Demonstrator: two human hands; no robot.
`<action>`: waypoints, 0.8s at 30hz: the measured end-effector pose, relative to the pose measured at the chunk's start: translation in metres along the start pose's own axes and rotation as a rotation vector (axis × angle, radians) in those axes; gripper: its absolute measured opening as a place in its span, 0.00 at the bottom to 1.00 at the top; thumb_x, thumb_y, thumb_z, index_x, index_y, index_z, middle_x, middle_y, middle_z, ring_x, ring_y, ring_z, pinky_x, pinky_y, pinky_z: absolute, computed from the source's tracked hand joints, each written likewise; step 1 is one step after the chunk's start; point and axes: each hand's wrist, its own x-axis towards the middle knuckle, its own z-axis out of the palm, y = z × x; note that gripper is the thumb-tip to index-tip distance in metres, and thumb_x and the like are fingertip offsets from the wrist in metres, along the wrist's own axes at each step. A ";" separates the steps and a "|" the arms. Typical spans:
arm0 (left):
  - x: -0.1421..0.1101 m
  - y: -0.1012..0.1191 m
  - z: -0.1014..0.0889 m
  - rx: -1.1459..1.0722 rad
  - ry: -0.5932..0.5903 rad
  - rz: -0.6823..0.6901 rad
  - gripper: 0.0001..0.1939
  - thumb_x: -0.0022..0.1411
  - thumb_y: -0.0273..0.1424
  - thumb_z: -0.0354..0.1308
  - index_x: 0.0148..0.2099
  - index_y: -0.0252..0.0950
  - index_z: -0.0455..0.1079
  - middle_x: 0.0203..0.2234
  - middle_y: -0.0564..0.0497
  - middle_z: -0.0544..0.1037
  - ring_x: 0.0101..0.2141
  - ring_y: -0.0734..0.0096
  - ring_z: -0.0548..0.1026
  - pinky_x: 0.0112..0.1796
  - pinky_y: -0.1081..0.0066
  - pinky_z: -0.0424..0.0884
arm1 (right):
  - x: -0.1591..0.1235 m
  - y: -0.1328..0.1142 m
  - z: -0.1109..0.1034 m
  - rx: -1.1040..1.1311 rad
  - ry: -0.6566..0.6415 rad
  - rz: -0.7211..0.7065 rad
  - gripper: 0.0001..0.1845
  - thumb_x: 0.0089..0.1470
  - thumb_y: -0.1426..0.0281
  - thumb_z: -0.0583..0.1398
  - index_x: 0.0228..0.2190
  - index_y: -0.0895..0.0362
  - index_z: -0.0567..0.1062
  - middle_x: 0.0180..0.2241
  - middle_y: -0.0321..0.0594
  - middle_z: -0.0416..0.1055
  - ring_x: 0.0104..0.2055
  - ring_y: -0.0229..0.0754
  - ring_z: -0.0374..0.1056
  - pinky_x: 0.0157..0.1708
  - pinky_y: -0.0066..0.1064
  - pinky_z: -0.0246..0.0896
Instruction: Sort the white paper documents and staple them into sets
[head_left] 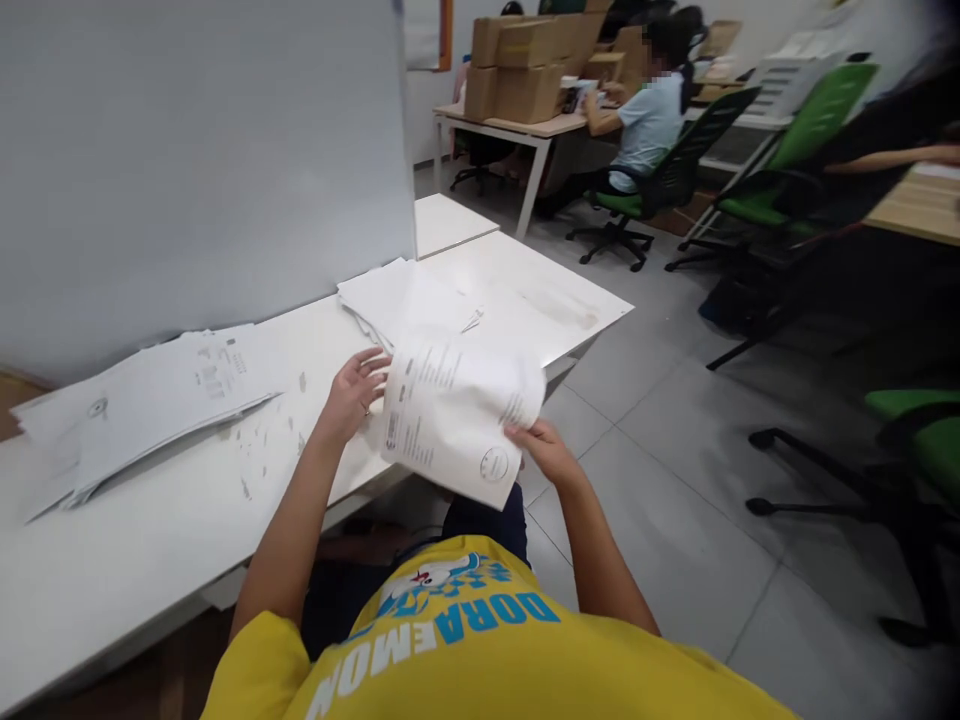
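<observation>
Right hand (551,452) pinches the printed sheet (450,410) by its right-hand edge, thumb on top; fingers below mostly hidden. Left hand (351,398) is at the sheet's left edge, fingers spread; can't tell if the tips press on it. Sheet is up at the table's near edge, its lower part out past that edge, text and a round mark facing up, right side curling. Table (172,540) is white, with dark smudges left of my left hand. Far paper stack (401,295) sits near the far edge, just beyond the sheet, which overlaps it in view. Left paper stack (165,400) lies toward the table's left end, along the grey partition (202,180), sheets unevenly aligned. Co-worker in light blue (651,125) sits at another desk, by cardboard boxes (517,70).
</observation>
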 end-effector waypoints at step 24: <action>-0.070 -0.081 -0.063 1.127 0.064 0.299 0.25 0.66 0.26 0.41 0.63 0.40 0.63 0.59 0.49 0.69 0.62 0.57 0.58 0.60 0.52 0.55 | -0.012 0.080 0.107 0.278 0.344 0.136 0.21 0.41 0.59 0.68 0.34 0.56 0.69 0.19 0.29 0.68 0.14 0.31 0.58 0.14 0.25 0.57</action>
